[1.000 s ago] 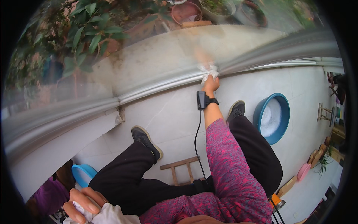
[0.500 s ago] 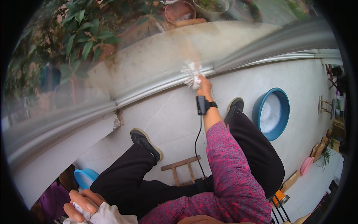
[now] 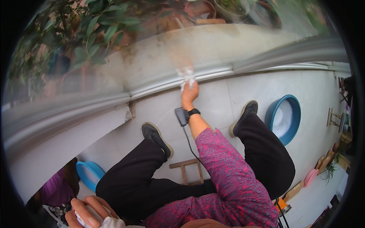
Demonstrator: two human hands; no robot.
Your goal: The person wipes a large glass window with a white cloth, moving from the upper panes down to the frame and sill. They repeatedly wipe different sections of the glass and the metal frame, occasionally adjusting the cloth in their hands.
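Observation:
My right hand [image 3: 189,93] is stretched forward, its fingers closed on a crumpled white cloth [image 3: 186,78]. The cloth meets the lower part of a glass pane [image 3: 144,62], just at the silver metal frame rail [image 3: 159,89]; a faint reflection shows in the glass. A dark boxy device [image 3: 182,116] with a cable is strapped to my right wrist. At the lower left, my left hand [image 3: 88,212] is curled round another white cloth [image 3: 111,222], partly cut off by the picture's edge.
A blue basin [image 3: 270,116] of sudsy water stands on the tiled floor at right. Another blue basin [image 3: 88,175] is at left, beside a white ledge [image 3: 72,146]. A wooden stool [image 3: 186,167] is under me. Potted plants [image 3: 199,9] stand behind the glass.
My right hand has swept the cloth leftward along the bottom of the glass. The view has shifted slightly. My left hand still grips its cloth.

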